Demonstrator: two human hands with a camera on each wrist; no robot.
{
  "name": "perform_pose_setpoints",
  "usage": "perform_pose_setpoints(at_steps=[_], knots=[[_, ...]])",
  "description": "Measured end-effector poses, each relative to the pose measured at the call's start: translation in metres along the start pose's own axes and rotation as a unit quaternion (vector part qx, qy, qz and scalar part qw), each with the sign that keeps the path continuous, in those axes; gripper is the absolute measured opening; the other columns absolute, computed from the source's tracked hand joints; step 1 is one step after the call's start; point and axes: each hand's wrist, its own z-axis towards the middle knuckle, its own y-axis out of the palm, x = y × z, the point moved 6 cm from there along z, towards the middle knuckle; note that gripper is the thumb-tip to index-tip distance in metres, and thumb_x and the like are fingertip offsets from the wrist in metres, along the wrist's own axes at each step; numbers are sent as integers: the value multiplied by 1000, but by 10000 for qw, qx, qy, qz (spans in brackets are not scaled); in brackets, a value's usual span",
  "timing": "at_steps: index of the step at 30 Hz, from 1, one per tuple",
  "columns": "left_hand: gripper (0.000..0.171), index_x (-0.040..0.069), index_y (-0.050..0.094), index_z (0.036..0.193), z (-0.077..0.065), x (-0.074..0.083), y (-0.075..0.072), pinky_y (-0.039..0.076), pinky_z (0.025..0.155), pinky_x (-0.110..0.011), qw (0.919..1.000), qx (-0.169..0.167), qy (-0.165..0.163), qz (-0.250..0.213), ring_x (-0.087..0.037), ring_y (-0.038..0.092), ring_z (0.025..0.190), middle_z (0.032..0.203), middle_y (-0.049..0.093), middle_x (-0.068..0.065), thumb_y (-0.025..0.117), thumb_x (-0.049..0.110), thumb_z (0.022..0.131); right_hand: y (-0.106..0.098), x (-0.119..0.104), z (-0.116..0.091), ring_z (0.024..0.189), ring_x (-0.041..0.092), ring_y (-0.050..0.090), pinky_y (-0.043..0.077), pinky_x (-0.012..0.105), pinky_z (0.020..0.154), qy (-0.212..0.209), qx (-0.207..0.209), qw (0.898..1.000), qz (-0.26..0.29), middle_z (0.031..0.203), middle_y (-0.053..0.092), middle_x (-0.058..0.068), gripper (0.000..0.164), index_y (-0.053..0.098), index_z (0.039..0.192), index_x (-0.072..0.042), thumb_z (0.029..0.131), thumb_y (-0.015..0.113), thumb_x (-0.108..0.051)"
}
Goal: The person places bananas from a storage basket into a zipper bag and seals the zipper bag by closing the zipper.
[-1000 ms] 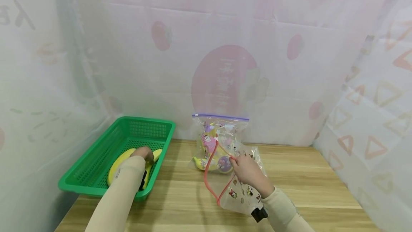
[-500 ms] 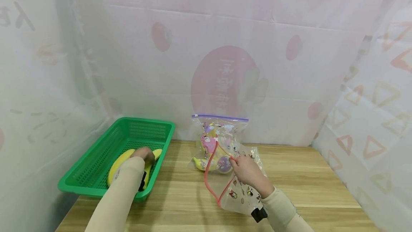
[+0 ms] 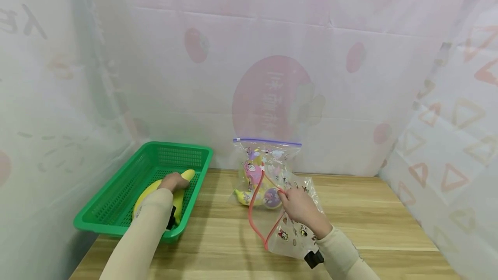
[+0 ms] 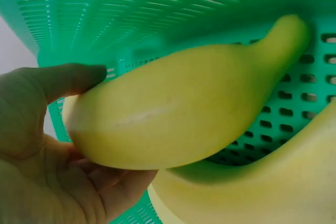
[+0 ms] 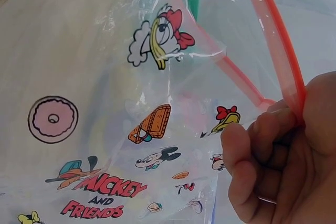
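Observation:
In the left wrist view my left hand [image 4: 58,145] grips one end of a yellow banana [image 4: 178,108], thumb on one side and fingers beneath. Its narrow end points away from the palm. A second banana [image 4: 262,182] lies under and beside it in the green basket [image 3: 180,145]. In the head view the left hand covers part of the held banana. My right hand [image 3: 299,208] pinches the red edge of a clear zip bag [image 3: 289,239], whose mouth gapes toward the basket. Cartoon prints, including a doughnut [image 5: 52,119], cover this bag.
Behind it a second clear bag with a purple zip [image 3: 268,142] stands against the back curtain [image 3: 330,77]. Yellow and purple items show inside that bag. White printed curtains enclose the wooden table [image 3: 358,211] at the back and sides.
The left hand has taken hold of the banana and shifted it slightly, so its tip sits higher inside the basket. The right hand and bag have stayed in place.

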Motion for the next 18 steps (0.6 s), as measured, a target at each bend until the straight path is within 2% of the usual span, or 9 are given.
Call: perform_pose_setpoints(at_steps=[7,12,18], knots=[[40,-16,42,109,-3,2,-9,50,59,-39,9989,244,196,-336,-33,58,73,86,54,-25,55,13,85,-1,-1,-1,33,8,39,34,26,37,-32,-15,10000,64,44,43,-4,46,43,56,-14,101,44,-25],[55,-16,27,125,0,1,-14,50,61,-42,9971,346,311,-595,-37,57,82,97,49,-30,54,15,88,-1,0,-1,30,7,39,35,26,35,37,-82,9999,87,43,44,-3,46,45,57,-14,101,42,-27],[67,-14,12,137,-3,1,-21,49,65,-44,9937,436,448,-928,-41,56,89,106,45,-33,49,18,92,0,3,-1,29,7,40,36,27,36,64,-71,9999,110,42,45,-3,46,46,58,-13,101,42,-27]])
